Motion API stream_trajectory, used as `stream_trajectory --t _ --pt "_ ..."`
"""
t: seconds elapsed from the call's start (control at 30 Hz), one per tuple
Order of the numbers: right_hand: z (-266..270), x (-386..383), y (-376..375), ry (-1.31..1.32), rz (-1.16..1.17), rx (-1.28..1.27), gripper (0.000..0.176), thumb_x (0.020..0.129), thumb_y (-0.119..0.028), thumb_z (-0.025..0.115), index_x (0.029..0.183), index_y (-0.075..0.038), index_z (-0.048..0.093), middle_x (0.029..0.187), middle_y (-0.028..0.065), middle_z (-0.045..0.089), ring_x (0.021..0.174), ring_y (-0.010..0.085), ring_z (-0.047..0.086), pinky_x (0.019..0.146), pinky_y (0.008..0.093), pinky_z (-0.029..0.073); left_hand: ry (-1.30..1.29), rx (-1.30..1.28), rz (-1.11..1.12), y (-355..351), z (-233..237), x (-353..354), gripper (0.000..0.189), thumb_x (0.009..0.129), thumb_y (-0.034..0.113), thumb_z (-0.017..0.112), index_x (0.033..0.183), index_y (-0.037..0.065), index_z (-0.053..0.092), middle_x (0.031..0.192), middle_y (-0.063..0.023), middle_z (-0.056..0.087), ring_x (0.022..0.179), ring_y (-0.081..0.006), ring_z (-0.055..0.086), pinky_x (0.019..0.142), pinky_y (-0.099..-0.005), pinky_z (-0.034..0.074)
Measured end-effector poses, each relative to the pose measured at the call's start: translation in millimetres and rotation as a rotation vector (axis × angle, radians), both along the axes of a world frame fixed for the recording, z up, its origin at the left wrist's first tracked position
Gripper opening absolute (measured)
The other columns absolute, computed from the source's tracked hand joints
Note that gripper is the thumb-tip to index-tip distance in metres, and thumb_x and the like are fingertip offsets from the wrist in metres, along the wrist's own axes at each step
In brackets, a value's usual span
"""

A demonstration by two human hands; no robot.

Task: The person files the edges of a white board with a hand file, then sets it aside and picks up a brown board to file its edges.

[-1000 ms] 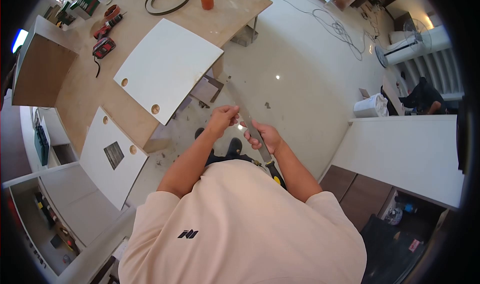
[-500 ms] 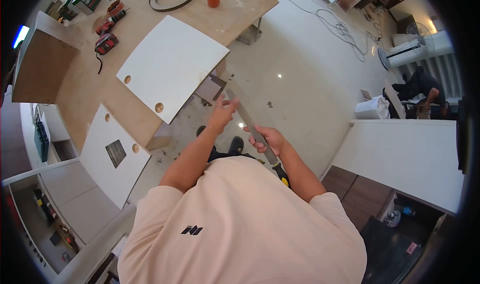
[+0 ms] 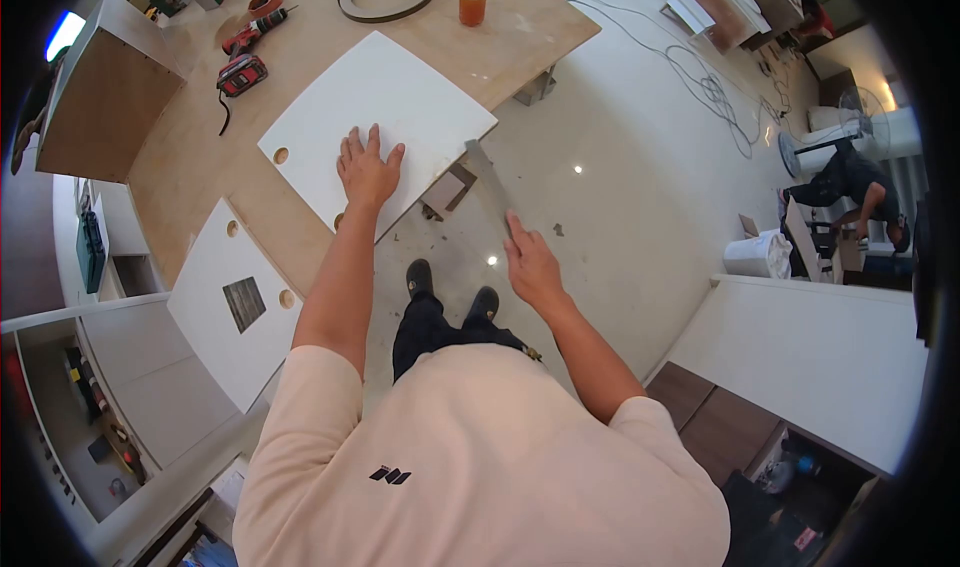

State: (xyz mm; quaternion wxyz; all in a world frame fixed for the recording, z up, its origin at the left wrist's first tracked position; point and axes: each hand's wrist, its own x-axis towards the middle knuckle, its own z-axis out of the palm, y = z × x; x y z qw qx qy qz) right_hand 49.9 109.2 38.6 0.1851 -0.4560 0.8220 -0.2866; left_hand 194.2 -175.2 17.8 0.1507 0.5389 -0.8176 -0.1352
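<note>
A white cabinet panel (image 3: pixel 430 92) with round hinge holes lies on the wooden workbench (image 3: pixel 540 42), its near edge jutting past the bench. My left hand (image 3: pixel 369 175) rests flat on the panel with fingers spread. In my right hand (image 3: pixel 534 269) is a long flat metal file (image 3: pixel 488 175), gripped at its lower end; the fingers cover the handle. The file's far tip is right at the panel's right corner, along the edge facing me.
A second white panel (image 3: pixel 205 302) with a dark rectangular piece lies at the left. On the bench are a red cordless drill (image 3: pixel 242 72), a coiled strip (image 3: pixel 426 5) and a jar of orange liquid (image 3: pixel 472 9). Cables (image 3: pixel 715 107) trail over the floor. Another person (image 3: pixel 880 192) bends down far right.
My left hand has moved from beside the file's tip onto the panel. My right hand has shifted from the blade to the handle end, and the file's tip is now at the panel edge.
</note>
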Motion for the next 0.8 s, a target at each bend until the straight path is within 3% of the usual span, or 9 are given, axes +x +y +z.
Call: stream_trajectory --t 0.03,0.13,0.23,0.37,0.57,0.67,0.8 --pt "-6.7 3.0 -12.9 0.045 0.005 -0.009 0.049 0.099 -0.027 0.057 0.147 -0.025 0.049 0.091 0.0116 0.056 0.077 0.0328 0.062 0.072 0.0433 0.053 -0.145 0.004 0.029 -5.3 2.3 -2.7 0.066 0.099 0.052 0.051 0.152 0.014 0.042 0.161 -0.0194 0.029 0.149 -0.04 0.024 0.121 -0.054 0.018" --pt "-20.8 8.6 -32.8 0.115 0.028 -0.004 0.048 0.098 -0.026 0.06 0.145 -0.03 0.052 0.088 0.01 0.053 0.074 0.0318 0.062 0.066 0.0454 0.053 -0.229 0.14 0.076 1.5 5.9 -7.3 0.077 0.099 0.063 0.036 0.159 0.016 0.026 0.167 -0.0174 0.011 0.154 -0.0384 0.004 0.123 -0.0546 0.0" --pt "-30.6 10.3 -32.9 0.137 0.057 0.029 0.047 0.097 -0.025 0.061 0.144 -0.03 0.053 0.087 0.0098 0.053 0.071 0.032 0.062 0.063 0.0467 0.052 -0.28 0.106 0.138 0.4 -0.8 -10.2 0.078 0.1 0.063 0.03 0.161 0.015 0.023 0.168 -0.0167 0.01 0.154 -0.0408 0.004 0.123 -0.0541 0.0" --pt "-34.8 6.1 -45.6 0.168 0.061 0.034 0.046 0.098 -0.025 0.061 0.142 -0.031 0.054 0.085 0.0107 0.053 0.068 0.0335 0.062 0.061 0.0477 0.052 -0.268 0.095 0.089 -1.9 -5.8 -8.3 0.076 0.101 0.061 0.032 0.16 0.013 0.024 0.167 -0.0171 0.013 0.153 -0.0428 0.004 0.123 -0.0546 0.0" --pt "-25.3 -25.3 -126.4 0.204 0.025 0.035 0.042 0.099 -0.025 0.056 0.141 -0.031 0.056 0.087 0.0125 0.055 0.071 0.036 0.063 0.061 0.0482 0.052 -0.252 0.075 0.068 0.8 -7.0 -4.9 0.073 0.102 0.056 0.034 0.16 0.013 0.025 0.167 -0.0173 0.014 0.153 -0.0445 0.004 0.122 -0.0562 0.0" --pt "-37.8 0.3 -70.3 0.177 0.062 -0.049 0.04 0.1 -0.026 0.057 0.14 -0.03 0.057 0.085 0.0136 0.057 0.072 0.0376 0.062 0.061 0.049 0.051 -0.24 0.057 0.062 -5.3 -11.1 -5.4 0.071 0.103 0.054 0.034 0.159 0.012 0.026 0.167 -0.0169 0.014 0.153 -0.0454 0.005 0.122 -0.0571 0.0" --pt "-31.5 13.0 -65.5 0.153 0.083 0.044 0.04 0.1 -0.026 0.055 0.14 -0.03 0.057 0.085 0.0133 0.056 0.071 0.0369 0.062 0.062 0.0479 0.052 -0.233 0.045 0.064 -3.2 -12.8 -3.8 0.069 0.103 0.052 0.033 0.159 0.012 0.026 0.167 -0.0167 0.015 0.152 -0.0457 0.005 0.122 -0.0574 0.001"
